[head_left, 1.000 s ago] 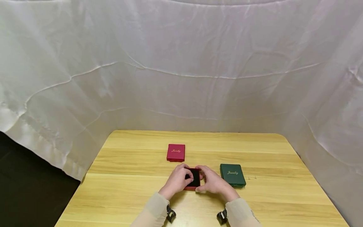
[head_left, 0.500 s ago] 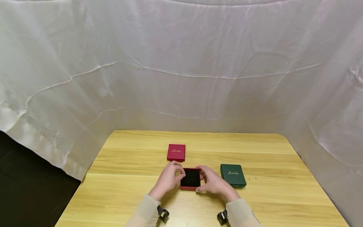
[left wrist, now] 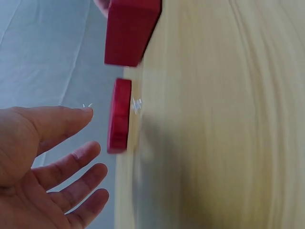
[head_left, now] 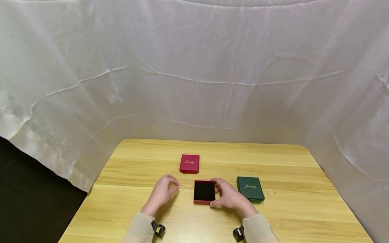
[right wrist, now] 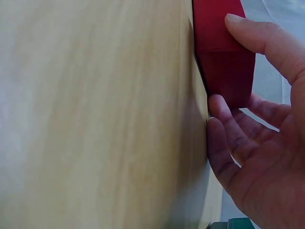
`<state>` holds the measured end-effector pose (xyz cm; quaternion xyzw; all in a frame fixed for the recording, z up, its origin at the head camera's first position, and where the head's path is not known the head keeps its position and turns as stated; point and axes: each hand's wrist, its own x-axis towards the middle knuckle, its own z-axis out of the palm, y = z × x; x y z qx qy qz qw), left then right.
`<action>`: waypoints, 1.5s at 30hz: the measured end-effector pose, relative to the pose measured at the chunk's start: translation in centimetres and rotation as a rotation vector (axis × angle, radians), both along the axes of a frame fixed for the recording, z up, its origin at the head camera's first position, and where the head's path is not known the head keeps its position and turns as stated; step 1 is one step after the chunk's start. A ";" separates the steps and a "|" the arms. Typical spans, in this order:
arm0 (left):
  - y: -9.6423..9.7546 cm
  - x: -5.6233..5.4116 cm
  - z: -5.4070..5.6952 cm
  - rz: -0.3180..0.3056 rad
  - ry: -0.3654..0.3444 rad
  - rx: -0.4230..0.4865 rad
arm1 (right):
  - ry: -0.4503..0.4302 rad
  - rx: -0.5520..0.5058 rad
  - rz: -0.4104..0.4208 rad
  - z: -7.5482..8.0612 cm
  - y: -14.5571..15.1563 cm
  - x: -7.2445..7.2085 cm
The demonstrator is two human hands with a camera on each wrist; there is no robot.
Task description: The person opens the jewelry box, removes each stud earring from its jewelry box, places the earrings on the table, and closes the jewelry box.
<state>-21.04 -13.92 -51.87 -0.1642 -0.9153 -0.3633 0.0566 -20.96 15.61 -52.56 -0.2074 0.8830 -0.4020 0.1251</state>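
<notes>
My left hand (head_left: 162, 193) is over the table left of an uncovered red jewelry box (head_left: 202, 202), which has a black pad inside. Between its thumb and index finger it pinches a tiny silvery earring (left wrist: 87, 105), whose spiky end shows past the thumb tip in the left wrist view. Another small silvery earring (left wrist: 137, 105) lies on the wood just beyond the fingers. My right hand (head_left: 228, 195) grips the red box's right side, thumb on the near corner and fingers around the far one; the right wrist view shows thumb and fingertips against the red wall (right wrist: 224, 71).
A red lid (head_left: 189, 163) lettered "Jewelry" lies behind the uncovered box. To the right sits a closed green jewelry box (head_left: 250, 188), with tiny earrings (head_left: 275, 191) on the table (head_left: 304, 216) beside it. A pale curtain (head_left: 194, 101) surrounds the back and sides.
My left hand has come out from over the box and moved left, carrying the tiny earring. The black pad is now uncovered. My right hand has stayed on the box.
</notes>
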 end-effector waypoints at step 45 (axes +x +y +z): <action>0.0 -1.0 -0.6 0.023 -0.009 -0.216 | -0.012 -0.010 -0.015 0.0 0.0 0.0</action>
